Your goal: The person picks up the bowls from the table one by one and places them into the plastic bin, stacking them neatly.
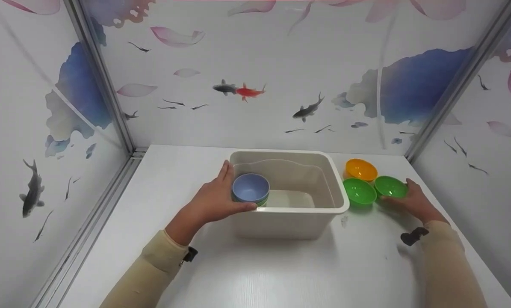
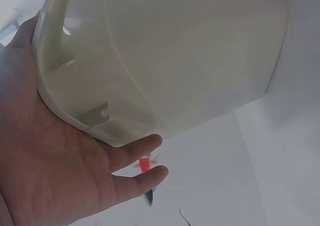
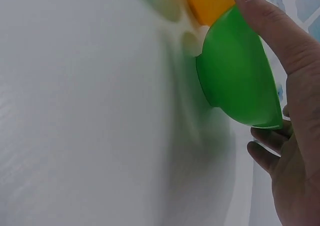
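Note:
My left hand (image 1: pixel 214 199) lies against the left end of a beige plastic tub (image 1: pixel 281 224), thumb along its front rim. In the left wrist view, two straight fingers (image 2: pixel 142 181) reach past the tub's outer wall (image 2: pixel 200 51). Inside the tub at the left sits a blue bowl (image 1: pixel 251 187), with a green one partly visible beneath it. To the tub's right, my right hand (image 1: pixel 415 203) grips a green bowl (image 1: pixel 391 187) between thumb and fingers, as the right wrist view shows from the bowl's side (image 3: pixel 240 71). Whether it touches the table is unclear.
Another green bowl (image 1: pixel 359 191) stands between the held bowl and the tub, with an orange bowl (image 1: pixel 361 170) behind it. Patterned panels (image 1: pixel 255 64) enclose the white table (image 1: pixel 259 273) at the back and both sides, joined by metal corner posts (image 1: pixel 101 72).

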The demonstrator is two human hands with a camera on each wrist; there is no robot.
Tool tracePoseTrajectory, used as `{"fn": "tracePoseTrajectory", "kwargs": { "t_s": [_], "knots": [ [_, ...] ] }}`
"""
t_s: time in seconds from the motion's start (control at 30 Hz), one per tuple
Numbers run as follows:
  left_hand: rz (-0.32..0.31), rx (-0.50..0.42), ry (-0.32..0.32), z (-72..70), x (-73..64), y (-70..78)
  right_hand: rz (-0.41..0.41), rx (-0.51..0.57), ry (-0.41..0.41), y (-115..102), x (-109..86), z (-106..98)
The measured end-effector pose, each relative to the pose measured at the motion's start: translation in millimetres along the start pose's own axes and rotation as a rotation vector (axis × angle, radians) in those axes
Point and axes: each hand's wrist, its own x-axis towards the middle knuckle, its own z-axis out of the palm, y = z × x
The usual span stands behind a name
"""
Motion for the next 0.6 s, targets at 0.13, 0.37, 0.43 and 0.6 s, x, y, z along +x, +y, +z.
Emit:
{"fn": "tracePoseTrajectory", "kwargs": {
  "t_s": [0.13,0.37,0.43,0.6],
  "knots": [
    [0.000,-0.004,0.003,0.6,0.2,0.2,0.021,-0.004,-0.003,0.9,0.6,1.7],
    [0.015,0.004,0.002,1.6,-0.2,-0.9,0.012,0.012,0.015,10.4,6.6,9.2],
    [0.020,0.008,0.005,1.6,-0.1,-2.0,-0.007,0.031,0.032,12.2,7.9,11.5],
    [0.027,0.009,0.006,1.3,0.5,-3.3,-0.015,0.047,0.061,12.4,7.7,15.4]
  ]
}}
